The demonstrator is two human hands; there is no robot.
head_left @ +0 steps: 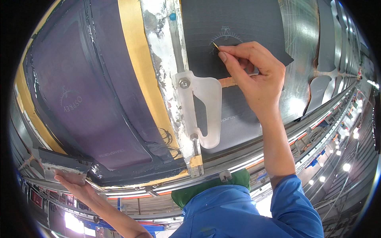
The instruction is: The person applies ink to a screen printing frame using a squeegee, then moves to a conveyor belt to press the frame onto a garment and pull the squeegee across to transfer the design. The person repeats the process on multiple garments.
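Observation:
My right hand (256,69) is closed in a pinch on a thin, pointed, brass-coloured pick (216,46). Its tip lies at the pale printed emblem on a dark grey fabric panel (202,20). At the lower left, my left hand (75,187) grips an ink scraper (65,169), a wide flat blade smeared with dark ink; some of the fingers are hidden behind it. Between the hands is a printing screen (91,75) with purple-grey mesh, yellow tape around it and dark wet ink along its edges.
A white plastic handle (214,111) is bolted to the screen's ink-stained metal frame (158,51). Right of the panel, a shiny metal table (299,43) carries more dark fabric pieces (327,31). A rail (254,160) runs along the table's near edge, close to my body.

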